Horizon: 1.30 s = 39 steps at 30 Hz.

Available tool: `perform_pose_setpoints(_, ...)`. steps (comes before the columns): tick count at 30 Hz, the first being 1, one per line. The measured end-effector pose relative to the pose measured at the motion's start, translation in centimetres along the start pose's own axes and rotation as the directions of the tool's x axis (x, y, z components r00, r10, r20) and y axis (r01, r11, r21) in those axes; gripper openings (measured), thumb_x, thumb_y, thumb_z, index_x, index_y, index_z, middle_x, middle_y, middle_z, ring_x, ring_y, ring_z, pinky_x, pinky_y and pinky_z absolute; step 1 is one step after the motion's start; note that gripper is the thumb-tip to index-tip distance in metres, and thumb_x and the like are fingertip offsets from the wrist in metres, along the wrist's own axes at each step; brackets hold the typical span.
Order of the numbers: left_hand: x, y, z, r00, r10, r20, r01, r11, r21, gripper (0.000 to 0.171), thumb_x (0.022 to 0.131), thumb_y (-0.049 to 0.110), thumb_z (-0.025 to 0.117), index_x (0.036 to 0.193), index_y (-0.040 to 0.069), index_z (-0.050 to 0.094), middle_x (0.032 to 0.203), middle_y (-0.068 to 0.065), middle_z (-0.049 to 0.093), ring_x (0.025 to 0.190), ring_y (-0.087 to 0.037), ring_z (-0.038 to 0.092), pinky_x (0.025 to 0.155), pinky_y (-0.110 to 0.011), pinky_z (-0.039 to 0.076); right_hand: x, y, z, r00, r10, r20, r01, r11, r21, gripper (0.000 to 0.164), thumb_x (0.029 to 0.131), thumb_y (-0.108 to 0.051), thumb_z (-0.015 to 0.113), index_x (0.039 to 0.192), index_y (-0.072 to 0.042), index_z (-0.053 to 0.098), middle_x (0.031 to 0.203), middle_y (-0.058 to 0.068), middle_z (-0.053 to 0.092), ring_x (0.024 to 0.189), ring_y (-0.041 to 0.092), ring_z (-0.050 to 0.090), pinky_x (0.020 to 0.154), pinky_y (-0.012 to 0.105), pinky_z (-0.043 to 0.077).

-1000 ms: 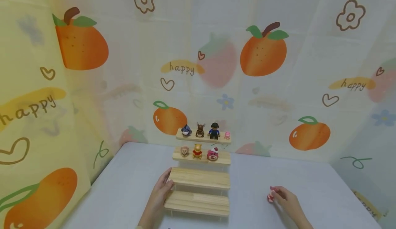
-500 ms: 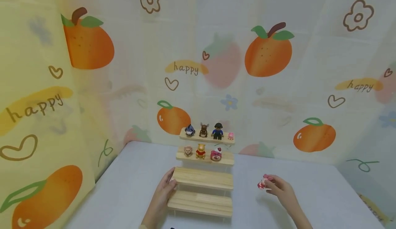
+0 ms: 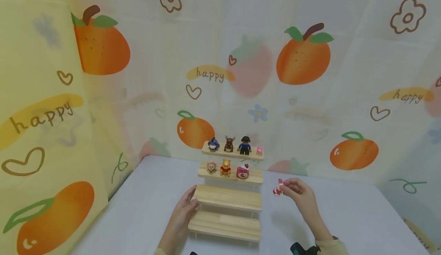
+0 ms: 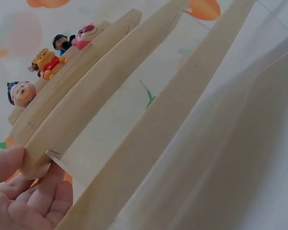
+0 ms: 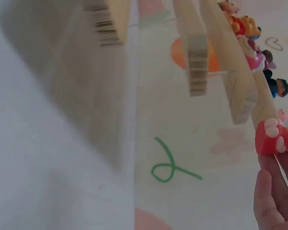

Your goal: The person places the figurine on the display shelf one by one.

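My left hand (image 3: 180, 211) grips the left end of the third wooden board (image 3: 229, 197) of a stepped display rack. In the left wrist view the thumb lies against the board's end and the fingers curl beneath it. My right hand (image 3: 302, 197) pinches a small red, pink and white toy figurine (image 3: 277, 190), held above the table to the right of the rack. In the right wrist view the figurine (image 5: 271, 136) shows its red base near the upper boards' ends. The third and lowest (image 3: 224, 226) boards carry no figurines.
On the top board (image 3: 234, 154) stand a blue donkey (image 3: 213, 144), a brown kangaroo-like figure (image 3: 229, 144), a blue-and-black toy person (image 3: 245, 146) and a small pink figure (image 3: 259, 150). Below are a beige figure (image 3: 211, 167), a yellow bear (image 3: 225, 167) and a pink bear (image 3: 242, 171). A fruit-printed curtain (image 3: 255, 29) surrounds the table.
My right hand has lifted the figurine from low over the table at right and brought it up and left toward the rack. The left hand keeps its grip on the board.
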<state>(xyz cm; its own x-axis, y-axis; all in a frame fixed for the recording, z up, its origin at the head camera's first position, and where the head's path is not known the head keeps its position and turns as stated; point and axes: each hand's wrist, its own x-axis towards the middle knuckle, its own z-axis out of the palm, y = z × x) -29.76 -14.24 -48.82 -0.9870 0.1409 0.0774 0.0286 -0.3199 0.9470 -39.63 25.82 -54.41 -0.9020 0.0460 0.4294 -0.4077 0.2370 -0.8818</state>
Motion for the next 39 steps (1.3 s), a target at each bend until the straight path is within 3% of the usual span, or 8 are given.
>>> perform_pose_setpoints(5, 0.1, 0.2, -0.1, 1.0, -0.013, -0.011, 0.012, 0.999, -0.037, 0.062, 0.091, 0.013, 0.049, 0.14, -0.002, 0.013, 0.146, -0.019, 0.005, 0.13, -0.035, 0.014, 0.104, -0.049, 0.012, 1.7, -0.4, 1.7, 0.997, -0.08, -0.002, 0.08, 0.995, 0.06, 0.025, 0.082, -0.018, 0.066, 0.104, -0.01, 0.061, 0.09, 0.009, 0.065, 0.079, 0.021, 0.063, 0.068, 0.027, 0.053)
perform_pose_setpoints(11, 0.1, -0.2, -0.1, 1.0, -0.017, 0.003, 0.017, 0.998, -0.065, 0.06, 0.092, 0.01, 0.047, 0.14, -0.003, 0.013, 0.147, -0.018, 0.003, 0.13, -0.033, 0.013, 0.105, -0.045, 0.014, 1.2, -7.5, 3.8, 0.984, -0.159, 0.078, 0.135, 0.958, 0.254, 0.024, 0.083, -0.01, 0.065, 0.104, -0.001, 0.059, 0.091, 0.014, 0.064, 0.078, 0.022, 0.062, 0.066, 0.03, 0.053)
perform_pose_setpoints(15, 0.0, -0.4, -0.1, 0.999, -0.005, 0.032, 0.007, 0.998, -0.07, 0.061, 0.093, 0.011, 0.046, 0.14, -0.003, 0.011, 0.146, -0.019, 0.0, 0.13, -0.037, 0.007, 0.104, -0.051, 0.007, 2.6, -4.5, 4.5, 0.989, -0.135, 0.064, 0.122, 0.977, 0.173, 0.022, 0.083, -0.013, 0.065, 0.104, -0.007, 0.061, 0.092, 0.009, 0.065, 0.08, 0.018, 0.062, 0.067, 0.026, 0.053)
perform_pose_setpoints(19, -0.1, -0.2, 0.0, 1.0, 0.011, 0.023, -0.009, 0.998, -0.058, 0.061, 0.093, 0.012, 0.046, 0.14, -0.003, 0.012, 0.146, -0.019, 0.0, 0.13, -0.037, 0.007, 0.104, -0.051, 0.008, 3.2, -5.6, 5.4, 0.988, -0.15, 0.044, 0.145, 0.984, 0.105, 0.022, 0.081, -0.016, 0.067, 0.101, -0.007, 0.063, 0.09, 0.009, 0.065, 0.078, 0.018, 0.062, 0.066, 0.026, 0.052)
perform_pose_setpoints(22, -0.1, -0.1, 0.1, 1.0, 0.019, -0.001, -0.019, 0.998, -0.057, 0.06, 0.092, 0.011, 0.047, 0.14, -0.003, 0.014, 0.147, -0.018, 0.003, 0.131, -0.033, 0.009, 0.105, -0.047, 0.012, 2.8, -8.8, 6.0, 0.982, -0.183, 0.045, 0.179, 0.98, 0.09, 0.02, 0.081, -0.013, 0.067, 0.098, -0.004, 0.063, 0.086, 0.011, 0.065, 0.076, 0.02, 0.062, 0.063, 0.028, 0.051)
perform_pose_setpoints(28, -0.1, -0.2, 0.1, 1.0, 0.02, 0.01, -0.02, 0.998, -0.064, 0.059, 0.092, 0.01, 0.046, 0.139, -0.004, 0.014, 0.147, -0.018, 0.003, 0.132, -0.032, 0.006, 0.105, -0.047, 0.012, 3.6, -6.4, 6.5, 0.985, -0.171, 0.026, 0.171, 0.985, 0.009, 0.017, 0.082, -0.02, 0.067, 0.096, -0.013, 0.064, 0.084, 0.003, 0.066, 0.075, 0.014, 0.062, 0.063, 0.021, 0.05)
perform_pose_setpoints(34, -0.1, 0.0, 0.0, 1.0, 0.017, 0.004, -0.017, 0.998, -0.058, 0.059, 0.092, 0.01, 0.046, 0.14, -0.003, 0.014, 0.146, -0.019, 0.003, 0.13, -0.036, 0.009, 0.104, -0.049, 0.011, 2.3, -12.8, 7.6, 0.979, -0.202, 0.026, 0.199, 0.976, 0.09, 0.018, 0.08, -0.015, 0.068, 0.09, -0.001, 0.064, 0.081, 0.01, 0.065, 0.072, 0.018, 0.061, 0.057, 0.022, 0.046)
perform_pose_setpoints(39, -0.2, -0.1, 0.0, 1.0, 0.026, 0.005, -0.025, 0.997, -0.068, 0.06, 0.091, 0.009, 0.047, 0.139, -0.005, 0.014, 0.146, -0.02, 0.004, 0.131, -0.035, 0.01, 0.105, -0.047, 0.012, 1.6, -15.3, 8.0, 0.997, -0.073, 0.014, 0.073, 0.997, 0.029, 0.017, 0.08, -0.008, 0.067, 0.091, 0.004, 0.062, 0.083, 0.013, 0.065, 0.072, 0.011, 0.059, 0.059, 0.019, 0.045)
